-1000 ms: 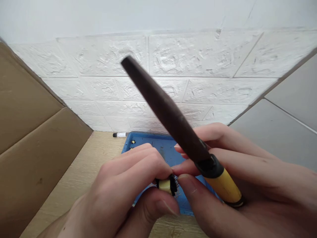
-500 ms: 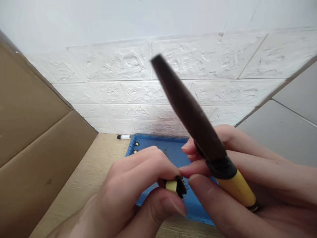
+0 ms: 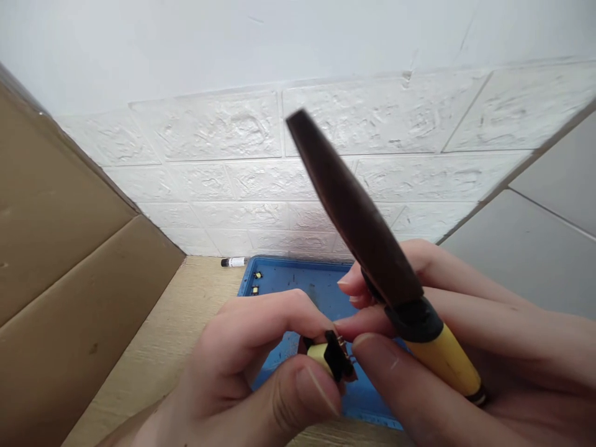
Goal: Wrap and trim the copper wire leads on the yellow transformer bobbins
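My left hand [image 3: 246, 366] pinches a small yellow-and-black component [image 3: 331, 358] between thumb and fingers, low in the middle of the view. My right hand [image 3: 447, 366] meets it from the right, thumb and forefinger closed on the component's other side. The same hand also carries a tool [image 3: 372, 248] with a yellow grip, a black collar and a long dark brown end that sticks up and left in front of the wall. Both hands hover above a blue tray [image 3: 298, 282] on the wooden tabletop.
Two tiny yellow parts [image 3: 256, 281] lie in the tray's far left corner. A small black-and-white tube [image 3: 234, 262] rests by the white brick-patterned wall. A brown cardboard panel [image 3: 69, 248] stands at the left, a grey panel [image 3: 544, 248] at the right.
The view has shifted slightly, so hands and tool sit further right in the frame. The component has turned between my fingers, showing more of its black end.
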The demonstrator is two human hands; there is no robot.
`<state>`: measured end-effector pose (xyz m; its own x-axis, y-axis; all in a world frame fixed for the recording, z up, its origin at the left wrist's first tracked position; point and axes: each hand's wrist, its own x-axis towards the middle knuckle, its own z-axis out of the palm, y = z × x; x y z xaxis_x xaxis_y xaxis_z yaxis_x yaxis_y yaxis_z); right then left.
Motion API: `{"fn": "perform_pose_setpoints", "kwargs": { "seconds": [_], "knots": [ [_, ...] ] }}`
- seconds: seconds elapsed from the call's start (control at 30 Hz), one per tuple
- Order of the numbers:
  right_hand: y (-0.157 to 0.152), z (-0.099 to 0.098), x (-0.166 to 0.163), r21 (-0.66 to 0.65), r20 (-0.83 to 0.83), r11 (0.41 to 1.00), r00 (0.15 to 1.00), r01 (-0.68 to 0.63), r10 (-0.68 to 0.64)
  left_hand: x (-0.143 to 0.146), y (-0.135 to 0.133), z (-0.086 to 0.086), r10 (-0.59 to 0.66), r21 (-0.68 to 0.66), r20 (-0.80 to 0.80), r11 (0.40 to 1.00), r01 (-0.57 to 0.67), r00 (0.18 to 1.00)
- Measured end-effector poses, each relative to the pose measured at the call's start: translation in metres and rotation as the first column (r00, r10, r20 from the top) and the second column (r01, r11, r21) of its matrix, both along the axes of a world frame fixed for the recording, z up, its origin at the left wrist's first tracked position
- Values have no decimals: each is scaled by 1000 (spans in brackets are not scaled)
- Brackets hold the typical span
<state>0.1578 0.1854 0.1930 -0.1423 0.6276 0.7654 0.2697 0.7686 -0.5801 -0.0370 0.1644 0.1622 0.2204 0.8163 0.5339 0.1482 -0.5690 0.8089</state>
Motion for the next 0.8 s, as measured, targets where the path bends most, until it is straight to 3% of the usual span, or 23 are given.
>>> {"fn": "perform_pose_setpoints", "kwargs": {
  "seconds": [0.07, 0.13, 0.2, 0.43, 0.63, 0.8],
  "knots": [
    [-6, 6, -7, 12, -6, 999, 999, 43, -43, 1, 1, -1, 3, 25, 6, 1000, -3, 1000],
    [-15, 13, -15, -54, -3, 982, 984, 180, -180, 2, 2, -2, 8, 36, -1, 999, -8, 1000],
    [-23, 21, -20, -140, -7, 962, 972, 233, -236, 2, 3, -2, 7, 47, -1, 999, -7, 1000],
    [-28, 30, -18, -228, -4, 958, 983, 176, -182, 0, 0, 2, 2, 4, -15, 1000, -2, 1000],
    [-23, 22, -15, -195, 12, 961, 980, 197, -199, 19, 16, 29, -21, -48, -93, 999, 17, 995],
    [-10, 18, 1, -234, 70, 972, 997, 32, -16, 25, 21, 36, -12, -70, -55, 997, 8, 998]
  ]
}}
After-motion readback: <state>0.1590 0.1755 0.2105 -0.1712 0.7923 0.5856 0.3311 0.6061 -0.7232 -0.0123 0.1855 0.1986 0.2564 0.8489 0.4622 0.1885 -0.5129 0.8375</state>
